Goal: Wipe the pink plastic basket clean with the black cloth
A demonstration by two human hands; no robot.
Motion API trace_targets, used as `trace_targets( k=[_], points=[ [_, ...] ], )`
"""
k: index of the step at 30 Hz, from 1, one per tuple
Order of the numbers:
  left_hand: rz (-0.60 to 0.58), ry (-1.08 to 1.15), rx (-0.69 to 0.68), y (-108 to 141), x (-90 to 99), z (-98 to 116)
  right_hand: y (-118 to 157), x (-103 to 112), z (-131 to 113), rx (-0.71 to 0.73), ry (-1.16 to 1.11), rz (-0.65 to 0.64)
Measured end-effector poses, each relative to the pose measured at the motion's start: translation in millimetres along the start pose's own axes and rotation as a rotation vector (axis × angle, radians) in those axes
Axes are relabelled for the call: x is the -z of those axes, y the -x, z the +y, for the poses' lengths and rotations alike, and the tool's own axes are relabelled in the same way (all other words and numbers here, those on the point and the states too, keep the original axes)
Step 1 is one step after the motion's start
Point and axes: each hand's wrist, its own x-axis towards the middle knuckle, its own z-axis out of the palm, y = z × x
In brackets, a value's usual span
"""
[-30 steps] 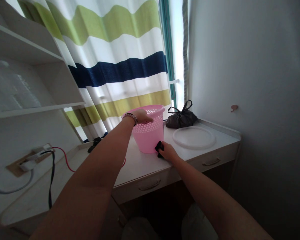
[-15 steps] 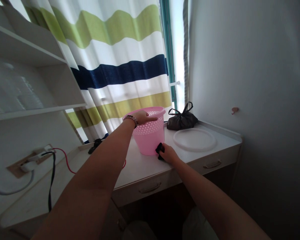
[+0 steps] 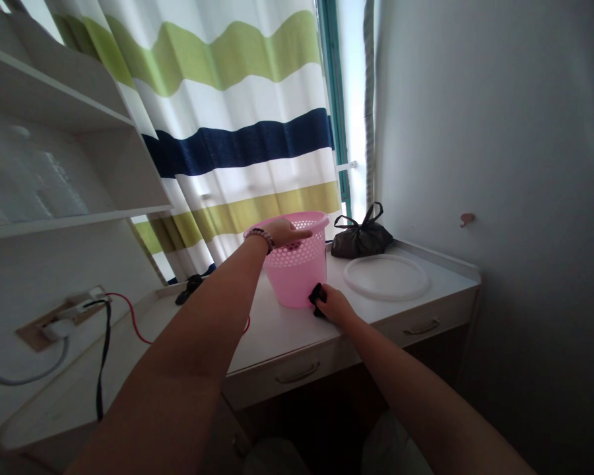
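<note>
Left grip (image 3: 282,232) at the top of a pink basket (image 3: 297,284), right grip (image 3: 334,305) holding a black bundle (image 3: 316,294) beside it

Left arm (image 3: 198,336) — beaded bracelet (image 3: 266,238), pale and dark.

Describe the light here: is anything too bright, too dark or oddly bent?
In the head view, light glows through the striped curtain and washes out the window strip beside it; in the head view too, it's near-black beneath the desk, the black item in the right hand shows little detail, and the shelves slant, perhaps from a wide lens.
</note>
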Motion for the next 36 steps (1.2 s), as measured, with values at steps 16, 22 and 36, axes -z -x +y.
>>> trace_targets(
  k=[16, 22, 36],
  points=[
    [-0.006, 0.0, -0.018, -0.2, 0.3, -2.2, 9.2, 15.0, -21.5, -0.032, -0.036, -0.008],
    [0.002, -0.021, -0.011, -0.9, -0.2, -2.0, 10.1, 19.1, -26.7, -0.056, -0.042, -0.023],
    [0.022, 0.012, -0.01, 0.7, -1.5, -1.8, 3.5, 5.2, -7.4, -0.027, -0.03, -0.007]
  ],
)
